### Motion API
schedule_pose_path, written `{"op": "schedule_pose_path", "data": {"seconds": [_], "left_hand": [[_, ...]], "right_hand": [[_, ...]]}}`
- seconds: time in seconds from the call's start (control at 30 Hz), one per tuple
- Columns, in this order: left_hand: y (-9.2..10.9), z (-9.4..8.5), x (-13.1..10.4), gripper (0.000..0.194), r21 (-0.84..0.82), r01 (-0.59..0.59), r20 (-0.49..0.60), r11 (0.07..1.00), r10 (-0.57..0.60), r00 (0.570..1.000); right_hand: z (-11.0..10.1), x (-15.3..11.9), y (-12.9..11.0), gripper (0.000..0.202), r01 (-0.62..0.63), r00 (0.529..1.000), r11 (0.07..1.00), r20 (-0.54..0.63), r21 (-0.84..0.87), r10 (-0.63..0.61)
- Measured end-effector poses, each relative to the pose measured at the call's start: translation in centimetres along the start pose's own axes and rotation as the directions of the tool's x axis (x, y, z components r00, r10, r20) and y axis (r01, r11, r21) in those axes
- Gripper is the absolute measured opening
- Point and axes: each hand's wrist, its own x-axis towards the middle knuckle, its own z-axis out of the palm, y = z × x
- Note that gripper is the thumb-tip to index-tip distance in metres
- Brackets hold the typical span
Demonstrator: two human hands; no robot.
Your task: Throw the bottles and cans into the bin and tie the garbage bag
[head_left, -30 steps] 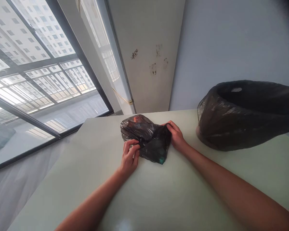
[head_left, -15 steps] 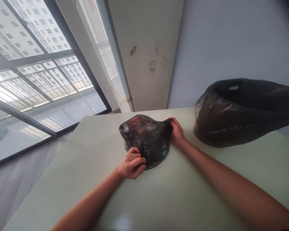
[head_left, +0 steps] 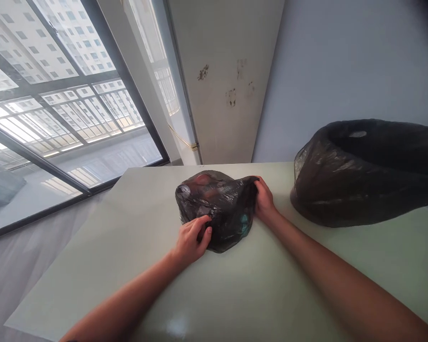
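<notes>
A thin black plastic bag (head_left: 228, 204) rests on the pale table, bulging with things inside; reddish and teal patches show through the film, but their kinds are hidden. On its near left side, my left hand (head_left: 191, 237) has its fingers curled together, pinching the film. My right hand (head_left: 264, 197) grips the bag's gathered edge at the upper right, its fingertips partly behind the plastic.
At the right, a bin lined with a black bag (head_left: 349, 194) has its wide mouth turned up and rightward. The pale table (head_left: 146, 209) spans the foreground. Behind it are a stained white panel (head_left: 224, 128) and a bluish wall (head_left: 328, 61); a glass window (head_left: 103, 114) is at left.
My left hand has shifted slightly up and left along the bag, its fingers re-placed on the film. My right hand keeps its hold. The whole view has moved a little.
</notes>
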Motion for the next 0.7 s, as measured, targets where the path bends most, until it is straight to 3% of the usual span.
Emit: {"op": "schedule_pose_path", "data": {"seconds": [0.07,0.23,0.4,0.47,0.53,0.6,0.7], "left_hand": [[0.3,0.0,0.2,0.033,0.07,0.055,-0.046,0.996,-0.052,0.998],[0.6,0.0,0.6,0.016,0.117,-0.052,-0.068,0.992,0.06,0.996],[0.1,-0.2,-0.2,0.019,-0.153,-0.155,-0.024,0.976,0.154,0.988],[-0.4,-0.2,-0.7,0.014,-0.227,-0.105,-0.094,0.968,0.085,0.992],[-0.8,0.0,-1.0,0.007,-0.237,0.033,-0.193,0.971,-0.08,0.978],[-1.2,0.0,-0.8,0.004,-0.274,0.165,-0.302,0.948,-0.248,0.921],[-2.2,-0.5,0.1,0.014,-0.339,0.233,-0.462,0.911,-0.378,0.802]], "right_hand": [[0.1,0.0,0.0,0.019,-0.007,1.0,1.0,-0.003,0.007,0.007],[0.3,-0.2,-0.2,0.02,-0.047,0.999,0.998,-0.005,0.032,0.047],[0.5,-0.4,-0.5,0.02,-0.08,0.997,0.996,0.002,0.048,0.08],[0.5,-0.4,-0.6,0.02,-0.084,0.996,0.995,0.007,0.047,0.084],[0.5,-0.4,-0.6,0.02,-0.085,0.996,0.995,0.012,0.045,0.085],[0.5,-0.4,-0.6,0.02,-0.085,0.996,0.995,0.017,0.044,0.084],[0.4,-0.4,-0.6,0.019,-0.081,0.996,0.996,0.028,0.044,0.08]]}}
